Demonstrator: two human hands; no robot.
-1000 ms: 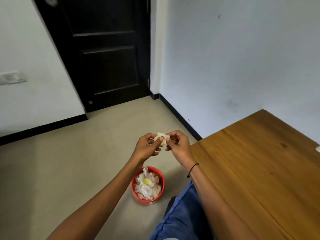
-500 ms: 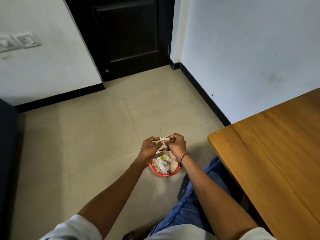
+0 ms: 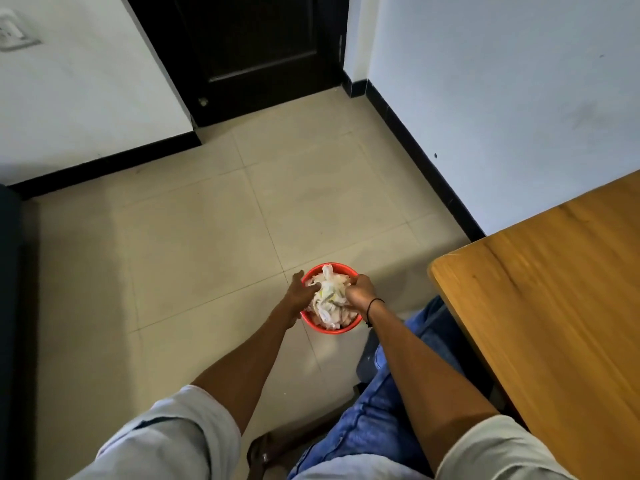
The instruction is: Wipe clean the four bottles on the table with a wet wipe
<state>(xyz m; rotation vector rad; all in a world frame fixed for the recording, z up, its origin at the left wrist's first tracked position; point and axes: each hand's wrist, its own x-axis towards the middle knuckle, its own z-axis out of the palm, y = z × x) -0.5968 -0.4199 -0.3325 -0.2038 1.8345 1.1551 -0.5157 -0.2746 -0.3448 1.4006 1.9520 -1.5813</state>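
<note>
Head view: both hands, left (image 3: 300,293) and right (image 3: 360,293), press crumpled wipes (image 3: 329,297) (grips unclear) into red bin (image 3: 332,329).

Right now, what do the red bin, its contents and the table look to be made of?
Bin: probably plastic, with a smooth, evenly red, slightly glossy rim.
Contents: crumpled white wipes or tissue, soft and creased; which one is unclear.
Table: wood or wood veneer, with visible grain and a satin sheen.
</note>
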